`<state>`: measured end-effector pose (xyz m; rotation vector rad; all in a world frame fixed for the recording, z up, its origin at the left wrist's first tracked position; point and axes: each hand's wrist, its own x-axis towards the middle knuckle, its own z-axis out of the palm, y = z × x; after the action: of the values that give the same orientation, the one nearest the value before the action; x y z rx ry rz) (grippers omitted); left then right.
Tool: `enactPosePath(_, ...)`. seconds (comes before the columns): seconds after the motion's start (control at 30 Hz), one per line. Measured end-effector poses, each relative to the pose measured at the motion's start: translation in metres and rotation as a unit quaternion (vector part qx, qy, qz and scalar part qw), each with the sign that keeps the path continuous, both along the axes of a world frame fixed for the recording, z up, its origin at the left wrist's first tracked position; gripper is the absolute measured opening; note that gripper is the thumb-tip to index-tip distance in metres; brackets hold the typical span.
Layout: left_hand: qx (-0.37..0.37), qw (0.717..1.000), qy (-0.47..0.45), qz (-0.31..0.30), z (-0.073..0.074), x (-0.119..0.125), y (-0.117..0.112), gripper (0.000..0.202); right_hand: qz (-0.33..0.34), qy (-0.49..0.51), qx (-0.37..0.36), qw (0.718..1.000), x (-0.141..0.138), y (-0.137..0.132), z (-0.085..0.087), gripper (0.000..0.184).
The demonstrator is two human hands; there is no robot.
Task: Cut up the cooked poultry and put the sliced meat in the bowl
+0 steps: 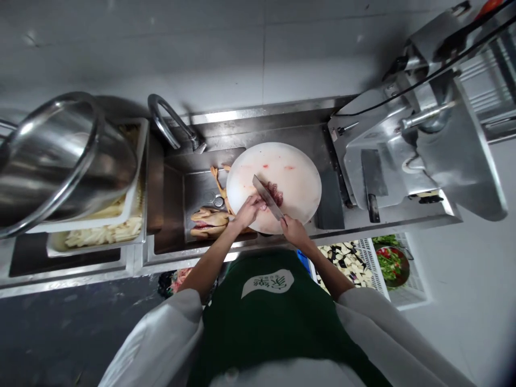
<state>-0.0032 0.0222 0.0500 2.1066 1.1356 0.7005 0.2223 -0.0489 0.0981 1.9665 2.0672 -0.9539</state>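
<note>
- Head view, with the board as the dial and 12 o'clock toward the wall: a round white cutting board (294,166) spans part of a steel sink (169,215), marked with small red stains.
- A small heap of dark red cut meat (276,192) lies at the dial's centre, just beside the blade.
- The right hand (295,232), at 5 o'clock, has its fingers wrapped around the handle of a broad steel cleaver (266,195), whose blade slants toward 11 o'clock.
- The left hand (250,210), at 8 o'clock, has bent fingers close to the blade's left side; whether they pinch any meat, I cannot tell.
- A plucked yellow-skinned bird (209,221) lies in the sink at 8 o'clock, beyond the board's edge.
- A curved chrome tap (171,119) stands at 10 o'clock.
- A second cleaver with a black handle (373,174) rests at 3 o'clock, on a silver metal slicing machine (439,115).
- Pale cut strips in a steel pan (56,247) sit toward 9 o'clock, well apart from both hands.
</note>
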Motion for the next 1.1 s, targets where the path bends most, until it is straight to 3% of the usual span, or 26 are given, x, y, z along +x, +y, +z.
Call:
enactPosePath(0.1, 0.039, 0.996, -0.019, 0.08, -0.021, -0.009, -0.022, 0.041, 0.016, -0.016, 0.001, 1.0, -0.009, 0.0, 0.008, 0.038)
enactPosePath(0.2, 0.065, 0.964, -0.062, 0.252, -0.025, -0.026, -0.048, 0.027, 0.03, -0.037, -0.004, 0.999, -0.014, -0.002, 0.012, 0.038)
enactPosePath(0.27, 0.058, 0.946, -0.075, 0.311, -0.026, -0.031, -0.063, 0.019, 0.044, -0.047, -0.014, 0.998, -0.016, -0.004, 0.012, 0.038)
enactPosePath(0.37, 0.047, 0.951, -0.073, 0.298, -0.032, -0.021, -0.072, 0.016, 0.066, -0.048, -0.025, 0.996, -0.018, -0.007, 0.012, 0.038)
enactPosePath(0.53, 0.055, 0.967, -0.081, 0.235, -0.047, 0.008, -0.054, 0.017, 0.065, -0.05, -0.011, 0.997, -0.022, -0.009, 0.012, 0.038)
enactPosePath(0.73, 0.02, 0.98, -0.07, 0.183, -0.045, -0.001, -0.051, 0.019, 0.064, -0.046, -0.011, 0.997, -0.02, -0.008, 0.017, 0.036)
enactPosePath(0.83, 0.028, 0.963, -0.089, 0.251, -0.034, -0.009, -0.058, 0.019, 0.06, -0.053, -0.004, 0.997, -0.023, -0.009, 0.025, 0.036)
enactPosePath(0.97, 0.071, 0.918, -0.097, 0.378, -0.02, -0.026, -0.075, 0.019, 0.05, -0.045, 0.008, 0.998, -0.038, -0.011, 0.03, 0.04)
enactPosePath(1.1, 0.096, 0.895, -0.071, 0.43, -0.021, -0.056, -0.102, 0.016, 0.043, -0.046, 0.004, 0.998, -0.047, -0.008, 0.029, 0.039)
